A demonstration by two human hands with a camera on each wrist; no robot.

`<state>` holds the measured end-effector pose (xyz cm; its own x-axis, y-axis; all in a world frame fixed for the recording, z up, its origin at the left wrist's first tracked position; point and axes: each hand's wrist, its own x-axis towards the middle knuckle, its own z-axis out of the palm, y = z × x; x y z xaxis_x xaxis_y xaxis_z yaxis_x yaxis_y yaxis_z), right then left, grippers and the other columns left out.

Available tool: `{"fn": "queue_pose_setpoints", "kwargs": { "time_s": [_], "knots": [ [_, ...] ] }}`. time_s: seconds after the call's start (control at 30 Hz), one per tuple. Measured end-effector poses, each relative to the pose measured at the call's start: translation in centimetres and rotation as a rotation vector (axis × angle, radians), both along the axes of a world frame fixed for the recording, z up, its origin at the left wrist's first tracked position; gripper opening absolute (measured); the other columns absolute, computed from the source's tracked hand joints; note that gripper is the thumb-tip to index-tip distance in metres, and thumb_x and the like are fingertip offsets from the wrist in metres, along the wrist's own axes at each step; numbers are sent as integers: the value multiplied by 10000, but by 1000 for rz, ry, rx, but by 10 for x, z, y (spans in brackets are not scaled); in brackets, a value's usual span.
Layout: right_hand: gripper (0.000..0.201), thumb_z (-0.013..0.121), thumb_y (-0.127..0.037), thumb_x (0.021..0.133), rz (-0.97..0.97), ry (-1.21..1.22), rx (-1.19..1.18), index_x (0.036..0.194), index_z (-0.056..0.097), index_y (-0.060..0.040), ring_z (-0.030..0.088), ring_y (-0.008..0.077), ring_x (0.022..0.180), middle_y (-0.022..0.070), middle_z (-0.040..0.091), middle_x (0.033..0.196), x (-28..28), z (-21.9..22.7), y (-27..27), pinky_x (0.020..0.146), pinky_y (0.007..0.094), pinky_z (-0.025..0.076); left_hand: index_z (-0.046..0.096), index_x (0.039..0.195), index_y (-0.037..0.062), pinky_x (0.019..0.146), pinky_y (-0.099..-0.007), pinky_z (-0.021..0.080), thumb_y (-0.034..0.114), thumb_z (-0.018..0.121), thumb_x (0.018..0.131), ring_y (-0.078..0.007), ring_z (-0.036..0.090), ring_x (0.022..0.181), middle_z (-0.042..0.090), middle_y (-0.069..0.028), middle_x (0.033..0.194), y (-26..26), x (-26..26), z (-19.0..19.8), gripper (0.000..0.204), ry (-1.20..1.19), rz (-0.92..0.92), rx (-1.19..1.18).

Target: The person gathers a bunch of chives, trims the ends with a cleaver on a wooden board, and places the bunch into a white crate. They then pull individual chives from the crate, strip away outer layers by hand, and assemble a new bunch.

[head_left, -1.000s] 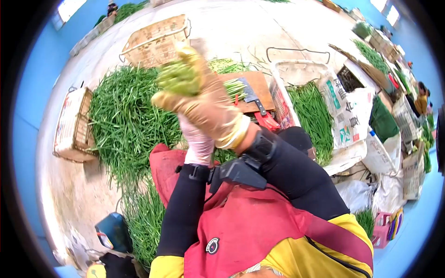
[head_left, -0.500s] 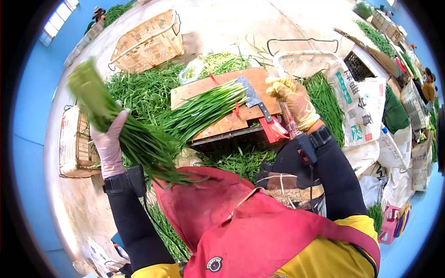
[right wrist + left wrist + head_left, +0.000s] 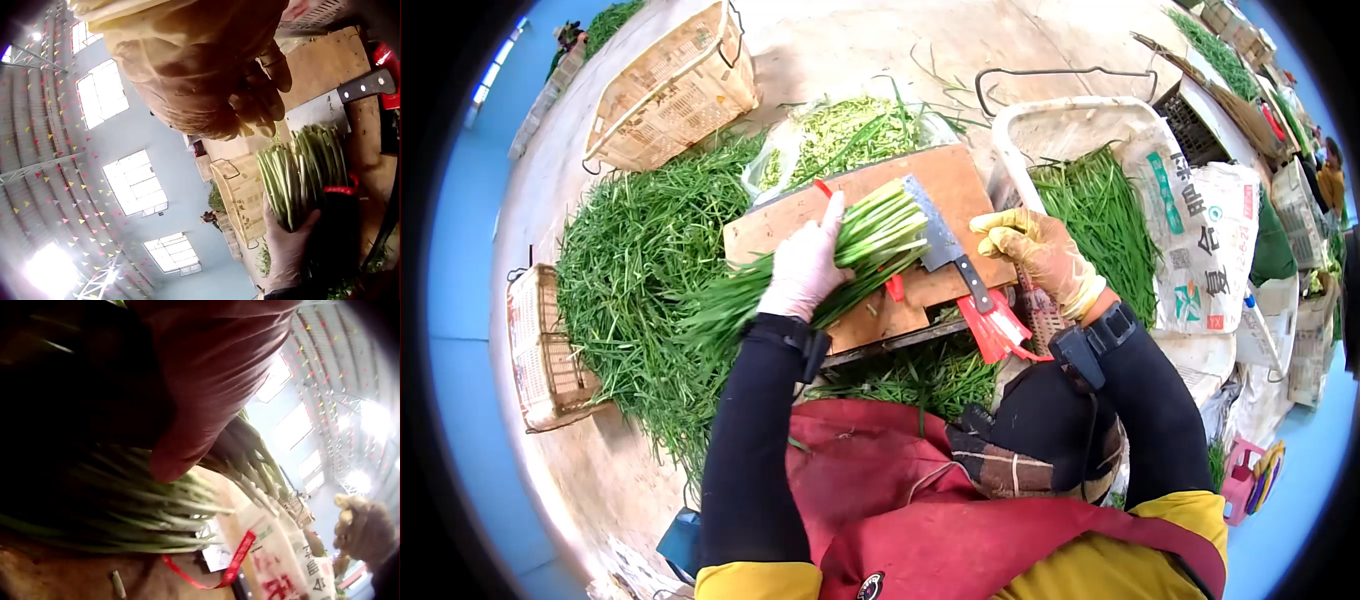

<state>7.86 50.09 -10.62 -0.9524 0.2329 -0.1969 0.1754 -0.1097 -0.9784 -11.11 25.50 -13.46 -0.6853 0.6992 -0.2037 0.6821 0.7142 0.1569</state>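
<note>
My left hand point(image 3: 805, 265), in a pale glove, grips a bunch of garlic chives point(image 3: 278, 184) low over the wooden board point(image 3: 955, 175). A second bunch point(image 3: 181, 522) lies on the board right beside it, its pale stem ends facing the cleaver point(image 3: 940, 238). Close to that bunch is a red tie strip point(image 3: 234, 565). In a yellowish glove, my right hand point(image 3: 1045, 258) hovers right of the cleaver, fingers loosely curled. Nothing shows between them in the head and right wrist views. More red strips point(image 3: 1000, 330) hang by the board's right corner.
Loose green leaves point(image 3: 640, 270) are heaped at left, with crates point(image 3: 670, 90) behind and beside them. Past the board sits a bag of pale trimmings point(image 3: 855, 135). A white basket point(image 3: 1015, 150) of chives, with a printed sack point(image 3: 1205, 230) on its rim, stands at right.
The left hand has swung the bunch from the far left onto the board, beside the other one. Earlier both hands were together at the bunch; the right has since moved to the cleaver's right.
</note>
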Motion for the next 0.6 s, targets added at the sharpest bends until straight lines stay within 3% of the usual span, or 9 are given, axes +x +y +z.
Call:
{"fn": "queue_pose_setpoints", "kwargs": {
  "time_s": [0.07,0.13,0.17,0.3,0.37,0.47,0.53,0.57,0.6],
  "knots": [
    [268,543,-108,928,34,-41,13,1137,601,50,623,138,923,85,657,996,-14,-20,8,880,266,472,102,1515,156,999,-509,389,359,920,455,-359,476,1235,499,-202,1313,7,6,-27,1354,-43,-24,73],
    [307,529,-174,944,150,31,475,1158,598,34,600,168,986,87,649,1035,-34,-28,6,907,295,456,95,1518,159,1038,-526,343,403,921,422,-358,401,1308,397,-218,1415,11,9,-32,1394,-29,-1,93],
    [373,524,-252,960,218,1,488,1215,566,17,585,212,1052,113,639,1119,-42,-29,6,929,316,441,95,1518,159,1038,-526,343,403,921,422,-358,401,1308,397,-218,1415,11,7,-32,1394,-35,-3,89],
    [443,522,-288,979,126,158,294,1299,495,17,559,182,1088,117,615,1185,-80,-63,-6,954,292,416,85,1521,159,1047,-547,324,437,915,416,-378,385,1319,364,-218,1443,2,3,-20,1409,-34,-26,80],
    [448,518,-283,982,68,228,299,1314,481,16,543,181,1113,116,596,1210,-105,-113,-4,972,291,404,68,1523,170,1056,-566,302,443,912,428,-393,359,1339,326,-227,1471,1,4,-17,1409,-49,-3,53],
    [513,473,-310,999,53,188,184,1393,385,8,462,232,1253,166,481,1365,-123,-108,-17,1061,308,335,51,1524,188,1069,-579,278,452,910,429,-400,326,1362,297,-228,1491,-3,7,-18,1417,-48,35,25],
    [611,434,-399,997,257,123,616,1440,302,1,347,302,1358,223,370,1450,-139,-122,-26,1118,336,257,46,1525,196,1074,-583,268,451,911,431,-403,316,1368,295,-224,1495,-3,7,-21,1418,-49,69,11],
    [707,414,-492,976,308,48,721,1458,260,2,279,344,1393,252,308,1481,-145,-154,-38,1136,345,218,40,1525,204,1078,-588,257,450,911,432,-405,305,1374,292,-220,1498,-3,7,-23,1419,-44,100,-2],
    [739,426,-518,961,333,-32,792,1452,273,13,259,377,1394,263,302,1480,-135,-152,-40,1138,358,213,40,1525,204,1078,-588,257,450,911,432,-405,305,1374,292,-220,1498,-5,7,-29,1419,-47,98,-8]
  ]
}}
